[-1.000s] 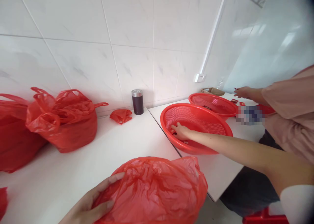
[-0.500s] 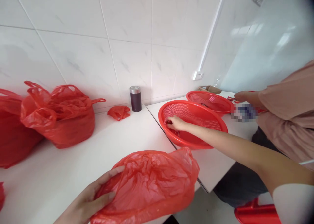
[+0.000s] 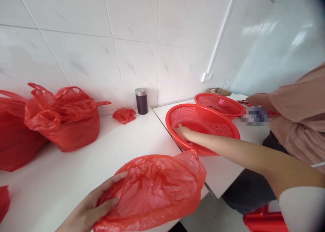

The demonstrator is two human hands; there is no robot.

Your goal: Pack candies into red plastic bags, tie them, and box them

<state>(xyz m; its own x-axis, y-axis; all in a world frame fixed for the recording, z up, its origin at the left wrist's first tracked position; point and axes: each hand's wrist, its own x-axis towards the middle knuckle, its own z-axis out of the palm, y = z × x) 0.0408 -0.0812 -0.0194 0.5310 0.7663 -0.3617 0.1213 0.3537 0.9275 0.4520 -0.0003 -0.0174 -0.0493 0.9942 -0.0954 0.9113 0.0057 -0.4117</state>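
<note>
My left hand (image 3: 98,199) grips the near left edge of a thin red plastic bag (image 3: 159,188), fingers on one side and thumb on the other. The bag's mouth gapes upward, and crumpled film shows inside it. My right hand (image 3: 183,133) reaches down into a red perforated plastic basket (image 3: 203,111), close to its left wall. Those fingers are bent downward and closed, with their tips hidden by the hand and the basket's near rim. Whatever lies under them cannot be made out.
Stuffed red bags (image 3: 73,130) stand at the left. A dark tumbler (image 3: 141,101) and a small crumpled red bag (image 3: 124,115) are by the tiled wall. A second red basket (image 3: 217,103) sits behind mine. At the right sits another person (image 3: 299,106), near a red stool (image 3: 265,220).
My right hand has sunk lower inside the basket, and its fingertips no longer show. My left hand holds the bag as before. The view has shifted slightly.
</note>
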